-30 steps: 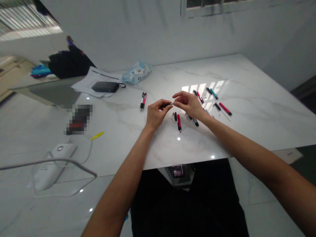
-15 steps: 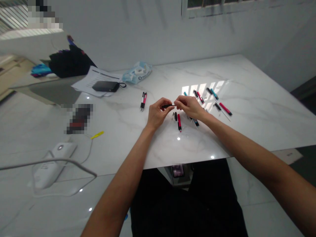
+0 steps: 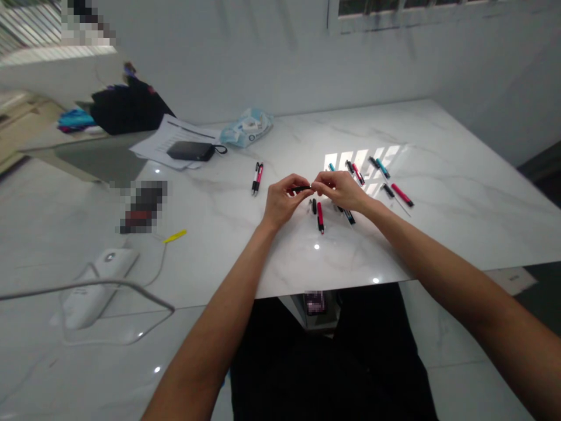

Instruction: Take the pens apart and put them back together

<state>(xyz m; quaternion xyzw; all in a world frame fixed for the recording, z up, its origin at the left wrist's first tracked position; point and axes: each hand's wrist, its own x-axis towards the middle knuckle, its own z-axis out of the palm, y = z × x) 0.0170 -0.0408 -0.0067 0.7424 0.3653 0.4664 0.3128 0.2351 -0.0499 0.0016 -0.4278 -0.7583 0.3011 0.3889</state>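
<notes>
Above the white marbled table, my left hand (image 3: 280,202) is closed around a black pen part (image 3: 301,188) held level. The fingertips of my right hand (image 3: 339,190) pinch the part's right end, so the two hands meet there; what exactly sits in the right fingertips is hidden. Just below the hands lie a red pen barrel (image 3: 320,217) and a short black piece (image 3: 314,206). Partly under my right hand are further dark pen parts (image 3: 348,215). To the left of my hands rest two assembled pens (image 3: 258,179), one white and black, one red and black.
Right of my hands lie a red barrel (image 3: 402,195), a black piece (image 3: 388,190), a teal barrel (image 3: 383,168) and a red one (image 3: 358,173). Farther back are a wipes packet (image 3: 248,127) and a black pouch (image 3: 191,151) on papers (image 3: 153,146). A white power strip (image 3: 99,286) stands left.
The view has shifted slightly. My right fingertips have closed in on the black pen part's end, where a shiny tip showed before. The loose pen parts lie as they did.
</notes>
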